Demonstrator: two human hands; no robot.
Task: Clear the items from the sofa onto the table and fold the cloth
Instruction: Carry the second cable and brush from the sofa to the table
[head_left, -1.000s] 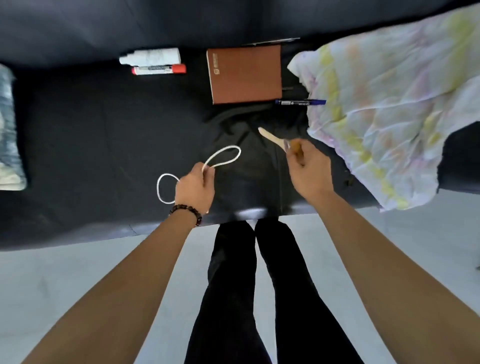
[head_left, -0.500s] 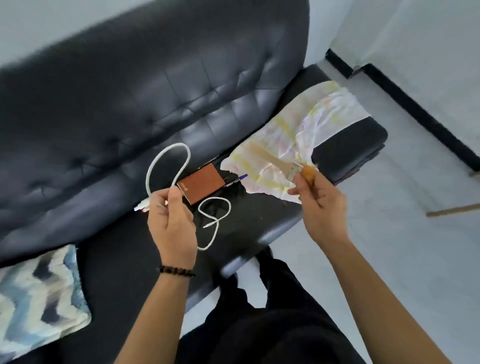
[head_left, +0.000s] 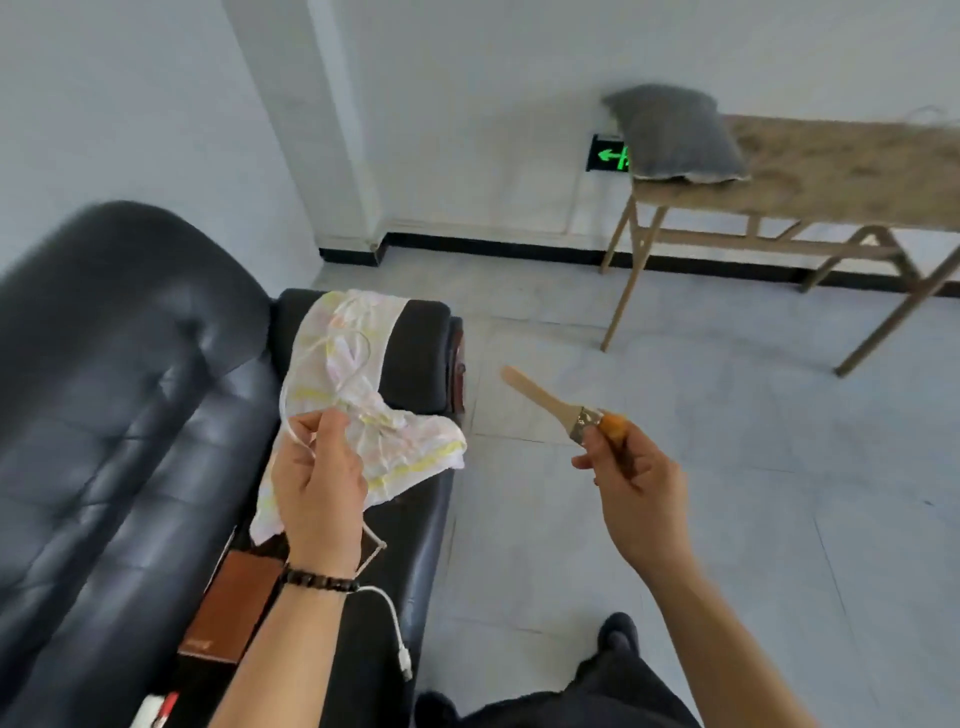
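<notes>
My left hand (head_left: 317, 483) grips a white charging cable (head_left: 394, 631) above the black sofa (head_left: 119, 447); the cable loops up in front of the cloth and its plug end dangles below my wrist. My right hand (head_left: 636, 488) holds a paintbrush (head_left: 545, 397) by its bristle end, wooden handle pointing up and left, out over the floor. A pale cloth with yellow and pink marks (head_left: 363, 415) lies crumpled over the sofa's seat and right armrest. A brown notebook (head_left: 234, 608) lies on the seat under my left forearm. The wooden table (head_left: 831, 192) stands at the far right.
A grey cushion (head_left: 672, 135) sits on the table's left end. A red-capped marker and a white item (head_left: 156, 709) lie on the seat at the bottom edge. Grey tiled floor (head_left: 675, 415) lies between sofa and table. My dark-clad legs (head_left: 571, 696) show at the bottom.
The view has swung right from the sofa toward the table. Both hands have lifted off the seat, the left with the cable and the right with the paintbrush.
</notes>
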